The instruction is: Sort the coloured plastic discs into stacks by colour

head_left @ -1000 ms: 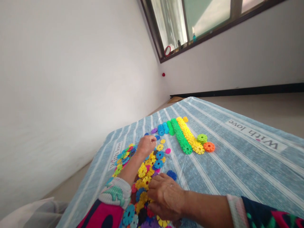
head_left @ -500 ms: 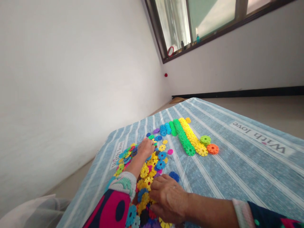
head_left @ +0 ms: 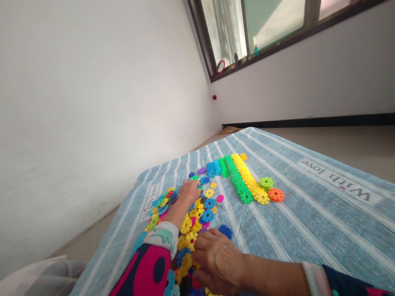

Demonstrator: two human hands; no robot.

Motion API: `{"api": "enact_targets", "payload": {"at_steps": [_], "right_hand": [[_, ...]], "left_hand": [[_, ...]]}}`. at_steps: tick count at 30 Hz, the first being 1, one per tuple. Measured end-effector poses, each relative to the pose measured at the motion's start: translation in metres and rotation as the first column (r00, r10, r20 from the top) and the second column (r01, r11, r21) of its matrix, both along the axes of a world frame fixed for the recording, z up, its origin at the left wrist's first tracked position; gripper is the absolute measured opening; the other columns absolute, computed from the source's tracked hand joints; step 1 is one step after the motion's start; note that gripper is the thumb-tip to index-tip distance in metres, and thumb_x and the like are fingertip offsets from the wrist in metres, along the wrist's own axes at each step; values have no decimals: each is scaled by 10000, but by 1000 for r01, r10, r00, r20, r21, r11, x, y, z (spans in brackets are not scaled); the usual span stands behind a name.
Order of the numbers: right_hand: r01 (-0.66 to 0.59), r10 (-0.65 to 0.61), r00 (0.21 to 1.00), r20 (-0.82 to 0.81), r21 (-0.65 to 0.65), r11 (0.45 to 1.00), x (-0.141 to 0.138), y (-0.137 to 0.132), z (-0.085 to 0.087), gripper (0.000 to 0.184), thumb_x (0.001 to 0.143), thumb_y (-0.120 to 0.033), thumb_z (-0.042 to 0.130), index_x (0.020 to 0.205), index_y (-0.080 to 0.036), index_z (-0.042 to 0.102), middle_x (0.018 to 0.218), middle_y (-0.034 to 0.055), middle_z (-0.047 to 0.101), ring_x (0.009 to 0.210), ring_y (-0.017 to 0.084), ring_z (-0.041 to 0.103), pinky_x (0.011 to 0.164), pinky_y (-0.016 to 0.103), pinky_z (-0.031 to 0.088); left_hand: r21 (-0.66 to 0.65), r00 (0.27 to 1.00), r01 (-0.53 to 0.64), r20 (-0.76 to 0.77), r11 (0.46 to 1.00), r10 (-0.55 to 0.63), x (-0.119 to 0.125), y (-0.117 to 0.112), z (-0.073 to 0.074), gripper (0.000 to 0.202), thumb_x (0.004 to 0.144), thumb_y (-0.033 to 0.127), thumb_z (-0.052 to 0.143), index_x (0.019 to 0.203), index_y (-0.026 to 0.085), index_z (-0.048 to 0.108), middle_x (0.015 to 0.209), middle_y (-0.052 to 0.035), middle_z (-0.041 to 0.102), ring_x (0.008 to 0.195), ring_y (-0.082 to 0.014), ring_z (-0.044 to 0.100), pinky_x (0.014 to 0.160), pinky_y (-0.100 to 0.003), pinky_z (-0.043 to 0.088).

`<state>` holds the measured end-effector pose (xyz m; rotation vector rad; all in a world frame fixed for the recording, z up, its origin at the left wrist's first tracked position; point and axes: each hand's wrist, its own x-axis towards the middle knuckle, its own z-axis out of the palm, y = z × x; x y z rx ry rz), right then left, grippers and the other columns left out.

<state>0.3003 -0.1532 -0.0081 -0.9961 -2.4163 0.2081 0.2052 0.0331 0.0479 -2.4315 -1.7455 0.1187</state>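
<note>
Plastic flower discs [head_left: 197,213] lie heaped at lower centre on a blue striped cloth [head_left: 308,213]. The left hand [head_left: 189,190] curls over the heap's far edge, fingertips at a small green disc [head_left: 195,177]; whether it grips the disc I cannot tell. The right hand [head_left: 217,257] lies palm down on the near discs, fingers bent, any hold hidden. Up and to the right run a green row [head_left: 237,181] and a yellow row [head_left: 248,179]. A second ago no green disc showed at the left fingertips; the right hand has barely moved.
</note>
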Motion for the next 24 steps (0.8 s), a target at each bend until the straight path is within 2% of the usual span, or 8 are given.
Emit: {"api": "enact_targets", "payload": {"at_steps": [5,11,17,24], "right_hand": [[-20,20,1000,-21,36,999,-5,6,-14,288,854,-478,589,816,-192,588,891,35,624,886,204,537,794,349,399],[-51,51,999,7,91,994,-14,18,-37,330,816,-531,625,819,-206,568,886,19,615,868,203,533,740,349,396],[-22,23,1000,-2,195,981,-25,27,-60,454,791,-657,598,783,-207,543,847,9,604,818,184,521,701,337,389],[-18,20,1000,-5,277,961,-26,31,-68,428,890,-607,515,735,-208,514,776,-9,566,760,161,504,652,318,370]], "left_hand": [[-8,1000,6,22,1000,-5,-6,1,-4,221,819,198,501,964,213,666,1040,-87,703,1017,-240,631,840,-323,464],[-33,997,74,36,997,-72,-14,3,-6,193,812,205,508,890,218,684,1046,-64,673,1063,-211,592,930,-310,429],[-55,993,115,28,992,-114,-17,5,-7,197,822,207,497,860,209,690,1023,-73,680,1051,-214,597,930,-311,433],[-72,991,129,-14,989,-130,-15,5,-6,244,866,220,455,841,185,695,1022,-112,695,1024,-237,628,885,-325,449]]}}
